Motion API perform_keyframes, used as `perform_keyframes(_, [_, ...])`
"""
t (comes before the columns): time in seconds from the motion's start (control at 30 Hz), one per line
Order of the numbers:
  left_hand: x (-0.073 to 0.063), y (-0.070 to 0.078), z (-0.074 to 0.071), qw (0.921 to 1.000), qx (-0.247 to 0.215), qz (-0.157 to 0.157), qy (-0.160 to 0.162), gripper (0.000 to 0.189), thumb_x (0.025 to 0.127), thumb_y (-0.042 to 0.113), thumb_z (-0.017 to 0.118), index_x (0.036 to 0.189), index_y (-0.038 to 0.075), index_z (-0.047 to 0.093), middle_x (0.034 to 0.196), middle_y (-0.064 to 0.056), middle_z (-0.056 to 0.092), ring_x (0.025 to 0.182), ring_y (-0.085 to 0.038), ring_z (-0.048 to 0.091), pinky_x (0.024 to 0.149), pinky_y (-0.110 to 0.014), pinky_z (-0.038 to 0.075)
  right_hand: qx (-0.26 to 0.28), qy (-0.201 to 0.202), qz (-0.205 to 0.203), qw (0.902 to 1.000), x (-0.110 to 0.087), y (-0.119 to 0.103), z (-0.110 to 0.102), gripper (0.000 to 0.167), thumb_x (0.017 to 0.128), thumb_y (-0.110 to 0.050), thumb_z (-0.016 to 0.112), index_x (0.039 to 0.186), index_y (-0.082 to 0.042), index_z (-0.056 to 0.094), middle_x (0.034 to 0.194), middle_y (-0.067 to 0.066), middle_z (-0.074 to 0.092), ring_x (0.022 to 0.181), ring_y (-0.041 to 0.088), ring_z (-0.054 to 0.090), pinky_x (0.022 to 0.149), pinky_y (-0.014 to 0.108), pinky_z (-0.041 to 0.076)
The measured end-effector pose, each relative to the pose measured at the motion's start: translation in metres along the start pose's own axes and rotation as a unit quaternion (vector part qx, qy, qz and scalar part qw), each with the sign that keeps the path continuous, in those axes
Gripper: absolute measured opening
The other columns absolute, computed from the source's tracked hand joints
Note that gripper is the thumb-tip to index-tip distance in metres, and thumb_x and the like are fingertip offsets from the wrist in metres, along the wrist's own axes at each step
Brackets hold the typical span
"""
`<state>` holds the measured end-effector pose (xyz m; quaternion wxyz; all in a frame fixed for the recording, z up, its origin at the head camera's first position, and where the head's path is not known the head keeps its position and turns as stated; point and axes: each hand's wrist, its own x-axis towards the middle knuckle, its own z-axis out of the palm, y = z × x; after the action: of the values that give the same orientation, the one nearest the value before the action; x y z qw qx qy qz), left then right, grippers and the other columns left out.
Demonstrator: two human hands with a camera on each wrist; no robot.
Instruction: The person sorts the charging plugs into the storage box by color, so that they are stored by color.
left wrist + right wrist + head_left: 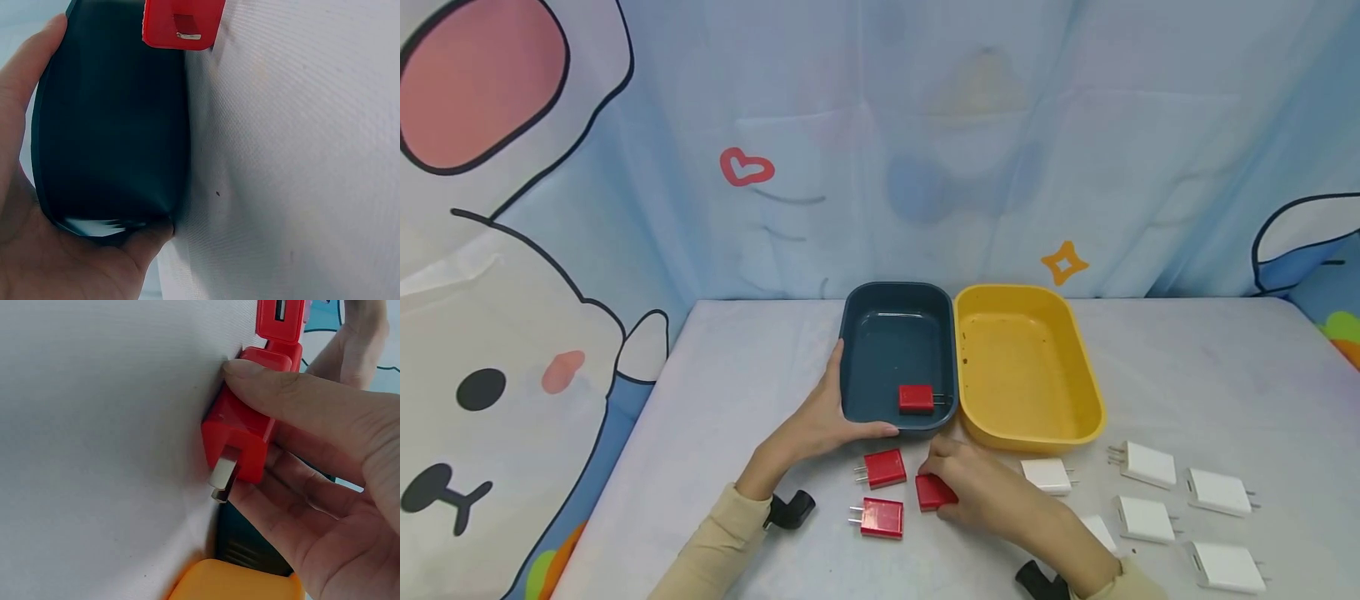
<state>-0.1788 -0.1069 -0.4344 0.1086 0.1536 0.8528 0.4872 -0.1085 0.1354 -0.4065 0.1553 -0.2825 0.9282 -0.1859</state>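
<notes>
My left hand (823, 421) grips the near left corner of a dark blue bin (883, 346), fingers along its left side and thumb on its front wall. One red charger plug (916, 399) lies inside this bin, its prongs pointing right. My right hand (981, 483) pinches another red charger plug (936, 493) just in front of the bin. In the right wrist view, the thumb lies on the pinched red charger (240, 419), whose metal prongs show. Two more red charger plugs, one farther back (884, 468) and one nearer (882, 518), lie to its left.
A yellow bin (1030, 367) stands against the blue bin's right side. Several white charger plugs (1146, 518) are spread over the white tablecloth (1195, 358) at the right. Behind the table hangs a printed light blue curtain (865, 167).
</notes>
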Motion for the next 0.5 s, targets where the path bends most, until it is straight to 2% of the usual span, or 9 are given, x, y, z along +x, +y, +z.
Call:
perform_keyframes(0.3, [-0.0022, 0.0026, 0.0004, 0.9999, 0.006, -0.012, 0.003, 0.132, 0.079, 0.042, 0.088, 0.169, 0.017, -0.006, 0.174, -0.008, 0.01, 0.157, -0.033, 0.019, 0.119, -0.063, 0.033, 0.002, 0.016, -0.009, 0.9998, -0.004, -0.0014, 0.0034, 0.044, 0.072, -0.011, 0.097, 0.112, -0.006, 0.078, 0.103, 0.004, 0.066, 0.092, 0.016, 0.06, 0.086, 0.036, 0.062])
perform_keyframes(0.5, [-0.0012, 0.001, 0.0007, 0.9999, 0.007, -0.009, 0.002, 0.132, 0.08, 0.042, 0.088, 0.168, 0.017, -0.006, 0.174, -0.008, 0.01, 0.156, -0.033, 0.02, 0.118, -0.063, 0.034, 0.013, 0.022, -0.014, 0.9996, -0.0053, 0.0028, 0.0079, 0.042, 0.072, -0.01, 0.097, 0.109, -0.005, 0.078, 0.102, 0.005, 0.066, 0.09, 0.017, 0.06, 0.083, 0.037, 0.062])
